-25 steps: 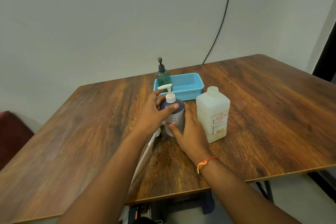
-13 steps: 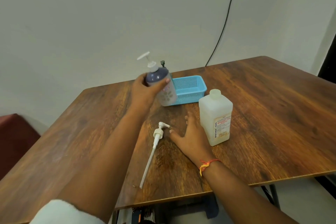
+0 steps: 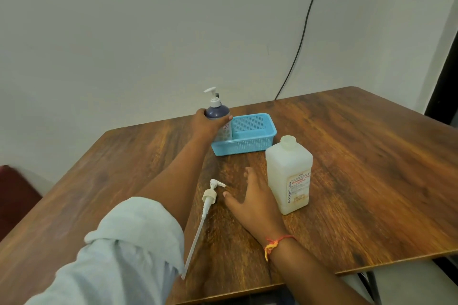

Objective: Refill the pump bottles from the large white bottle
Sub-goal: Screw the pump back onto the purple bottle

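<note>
My left hand [image 3: 207,124] grips a purple pump bottle [image 3: 219,116] with a white pump head, holding it upright in the left end of the blue basket [image 3: 257,140]. A second pump bottle stands behind it, almost fully hidden; only a dark pump tip [image 3: 217,94] shows. The large white bottle [image 3: 288,176] stands uncapped on the table, right of my right hand [image 3: 250,199], which lies flat and open on the wood with fingers spread. A loose white pump with a long dip tube [image 3: 207,203] lies on the table between my arms.
The wooden table [image 3: 359,168] ends at a near edge just below my right wrist and at the wall behind the basket. A black cable [image 3: 304,32] runs down the wall. A dark red seat [image 3: 14,195] sits at the left.
My left hand has carried the purple pump bottle from in front of me up and back into the blue basket. My right hand let go of it and now rests flat beside the white bottle.
</note>
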Action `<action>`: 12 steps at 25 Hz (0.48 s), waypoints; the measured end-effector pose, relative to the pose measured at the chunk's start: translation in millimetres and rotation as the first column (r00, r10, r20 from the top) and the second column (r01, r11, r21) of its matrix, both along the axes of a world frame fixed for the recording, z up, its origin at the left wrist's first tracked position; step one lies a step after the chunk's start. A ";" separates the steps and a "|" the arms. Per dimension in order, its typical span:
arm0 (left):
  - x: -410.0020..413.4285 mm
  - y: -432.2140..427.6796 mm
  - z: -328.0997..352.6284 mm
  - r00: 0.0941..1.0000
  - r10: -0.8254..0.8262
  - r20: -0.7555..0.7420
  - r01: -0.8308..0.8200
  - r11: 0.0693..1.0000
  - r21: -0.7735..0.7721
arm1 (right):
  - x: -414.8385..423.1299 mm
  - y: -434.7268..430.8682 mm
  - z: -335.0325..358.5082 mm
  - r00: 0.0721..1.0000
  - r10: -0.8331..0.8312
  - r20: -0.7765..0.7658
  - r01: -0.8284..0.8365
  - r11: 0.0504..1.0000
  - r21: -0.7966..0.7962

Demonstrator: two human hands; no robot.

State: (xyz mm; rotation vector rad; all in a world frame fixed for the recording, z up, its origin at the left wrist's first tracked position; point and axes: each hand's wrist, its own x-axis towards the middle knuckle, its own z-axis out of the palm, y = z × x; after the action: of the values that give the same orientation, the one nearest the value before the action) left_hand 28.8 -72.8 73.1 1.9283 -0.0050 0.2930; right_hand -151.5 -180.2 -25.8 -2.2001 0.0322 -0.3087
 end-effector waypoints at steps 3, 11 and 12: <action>-2.3 -5.1 -11.8 0.999 -0.005 -0.034 0.008 0.998 0.067 | 0.3 -0.7 -0.9 1.000 0.003 0.004 -0.003 1.000 -0.009; -18.7 6.0 -6.7 0.990 -0.091 -0.107 0.110 0.976 0.187 | 1.6 0.2 -2.1 0.998 -0.003 0.063 0.002 1.000 0.016; -23.6 8.0 -4.7 0.990 -0.085 -0.117 0.108 0.972 0.210 | 1.4 0.9 -1.8 0.998 -0.002 0.071 0.001 1.000 0.017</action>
State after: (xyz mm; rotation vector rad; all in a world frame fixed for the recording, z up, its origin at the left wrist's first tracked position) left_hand 5.2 -64.8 68.4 2.1501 -0.0623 0.1269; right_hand -150.1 -179.4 -27.6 -2.1705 -0.0025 -0.3854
